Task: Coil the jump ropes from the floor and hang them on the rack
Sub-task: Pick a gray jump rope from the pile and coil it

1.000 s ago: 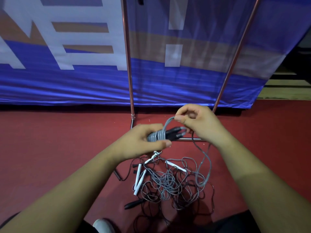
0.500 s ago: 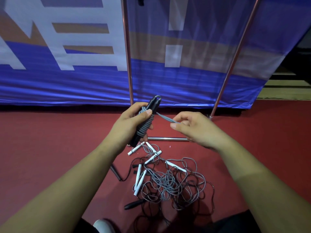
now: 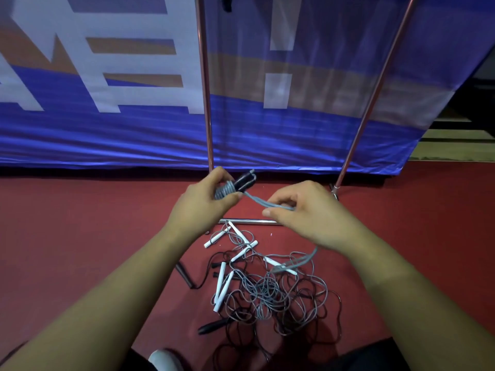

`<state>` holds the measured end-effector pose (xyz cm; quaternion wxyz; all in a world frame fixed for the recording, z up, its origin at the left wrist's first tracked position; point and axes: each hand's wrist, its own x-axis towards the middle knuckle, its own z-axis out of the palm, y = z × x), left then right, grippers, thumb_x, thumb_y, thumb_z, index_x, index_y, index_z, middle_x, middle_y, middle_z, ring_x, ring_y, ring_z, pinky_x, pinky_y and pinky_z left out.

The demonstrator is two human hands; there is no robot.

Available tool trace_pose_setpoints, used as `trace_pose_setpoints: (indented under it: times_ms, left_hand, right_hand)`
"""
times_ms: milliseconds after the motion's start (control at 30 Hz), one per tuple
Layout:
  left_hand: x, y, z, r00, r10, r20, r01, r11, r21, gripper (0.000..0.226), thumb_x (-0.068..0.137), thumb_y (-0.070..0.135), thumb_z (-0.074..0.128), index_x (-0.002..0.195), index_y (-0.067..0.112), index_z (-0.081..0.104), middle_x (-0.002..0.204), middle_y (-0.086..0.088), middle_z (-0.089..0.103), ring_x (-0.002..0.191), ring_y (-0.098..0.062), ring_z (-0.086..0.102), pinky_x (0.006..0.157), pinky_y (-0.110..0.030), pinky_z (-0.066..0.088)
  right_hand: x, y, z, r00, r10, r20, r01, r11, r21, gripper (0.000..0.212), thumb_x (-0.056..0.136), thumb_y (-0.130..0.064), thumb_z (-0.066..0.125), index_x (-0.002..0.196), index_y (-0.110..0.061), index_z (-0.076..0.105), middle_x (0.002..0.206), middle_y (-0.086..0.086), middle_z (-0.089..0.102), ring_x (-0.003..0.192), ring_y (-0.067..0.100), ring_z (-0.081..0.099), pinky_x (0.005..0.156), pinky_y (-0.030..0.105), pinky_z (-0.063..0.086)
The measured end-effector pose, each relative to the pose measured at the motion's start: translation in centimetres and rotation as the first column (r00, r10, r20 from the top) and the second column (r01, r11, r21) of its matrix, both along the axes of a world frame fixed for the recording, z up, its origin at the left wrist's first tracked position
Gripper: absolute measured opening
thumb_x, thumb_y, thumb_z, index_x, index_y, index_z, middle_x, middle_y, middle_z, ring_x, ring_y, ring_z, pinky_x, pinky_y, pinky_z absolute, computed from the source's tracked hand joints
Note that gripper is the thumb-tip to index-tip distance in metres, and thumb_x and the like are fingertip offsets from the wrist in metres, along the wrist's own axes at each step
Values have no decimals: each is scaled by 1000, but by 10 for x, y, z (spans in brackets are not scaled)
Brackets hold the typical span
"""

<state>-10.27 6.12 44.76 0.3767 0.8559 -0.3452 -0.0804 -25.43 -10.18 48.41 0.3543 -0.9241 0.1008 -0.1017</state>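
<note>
Partway through coiling one thin grey-corded jump rope [image 3: 267, 205]: gripping its black handles [image 3: 244, 180] and wound turns in the left hand [image 3: 203, 206], pinching the taut tail in the right hand [image 3: 308, 214], just right. Yet to hang it on the far copper-coloured metal rack [image 3: 205, 103]; yet to tackle the tangled rope pile [image 3: 267, 290] on the near red floor [image 3: 80, 236].

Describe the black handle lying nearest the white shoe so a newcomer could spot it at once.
Below the copper poles of the rack, on the red floor, lies a tangle of grey and black ropes. At its near left edge, toward the white shoe, lies the black handle. Unlike the slim white handles just beyond it, it is dark, thicker and points leftward.
</note>
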Motion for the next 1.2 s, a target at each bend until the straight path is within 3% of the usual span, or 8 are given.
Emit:
trace_pose_setpoints:
  times_ms: [133,400,533,633,700,800,933,1200]
  left_hand:
    - [-22,-8,-5,929,-107,354,-11,949,315,35,89,60,56,110,35,43,86,0,65,86,-35,64,62,-34,39]
    - [-45,-19,-13,816,-397,420,137,839,526,72,73,90,43,131,47,47,93,-4,70,91,-29,67,65,-32,40]
    - [-36,-16,-7,836,-433,336,279,864,419,51,78,82,46,116,49,52,67,-1,59,77,-23,66,62,-31,42]
    - [-35,-11,3,877,-481,-12,481,875,51,22,84,60,67,91,40,61,63,5,58,58,-12,58,56,-28,42]
    - [-35,-12,9,818,-489,-304,406,864,-297,7,88,35,73,85,33,66,64,2,58,53,-17,54,50,-25,43]
    - [-32,-15,11,760,-454,-465,190,839,-510,7,89,30,63,83,28,65,67,-11,60,48,-24,53,45,-24,43]
    - [-19,-11,11,737,-341,-583,-45,836,-546,18,93,40,60,85,23,64,71,-14,61,47,-26,55,44,-25,45]
    - [-14,-10,10,769,-240,-592,-102,869,-485,15,97,37,57,108,32,67,73,-11,62,48,-21,59,44,-26,49]
  right_hand:
    - [3,8,-3,999,46,8,-46,998,-34,16,89,-26,68,78,-17,73,66,1,64,62,16,55,58,30,40]
    - [5,-7,-12,997,-23,80,20,999,38,14,88,-25,70,76,-18,74,72,-1,71,72,14,64,69,33,49]
    - [8,-30,-18,988,-95,120,87,994,69,8,83,-25,76,78,-18,75,74,-2,72,73,14,65,73,34,50]
    - [10,-44,-22,984,-128,123,89,955,283,9,81,-16,78,80,-17,70,60,-4,65,56,5,56,59,23,45]
    - [12,-47,-25,990,-105,92,58,909,413,8,86,-10,73,84,-17,68,50,-6,56,44,2,46,48,14,36]
    - [17,-40,-29,999,-27,34,11,914,405,10,94,-14,65,90,-22,71,53,-4,54,43,5,39,45,17,33]
    - [20,-26,-29,998,61,17,-63,933,355,16,96,-14,61,106,-22,70,58,-3,52,48,2,42,49,16,36]
    - [20,-18,-28,994,101,31,-106,962,252,15,97,-20,60,105,-15,72,59,1,46,58,16,38,54,28,31]
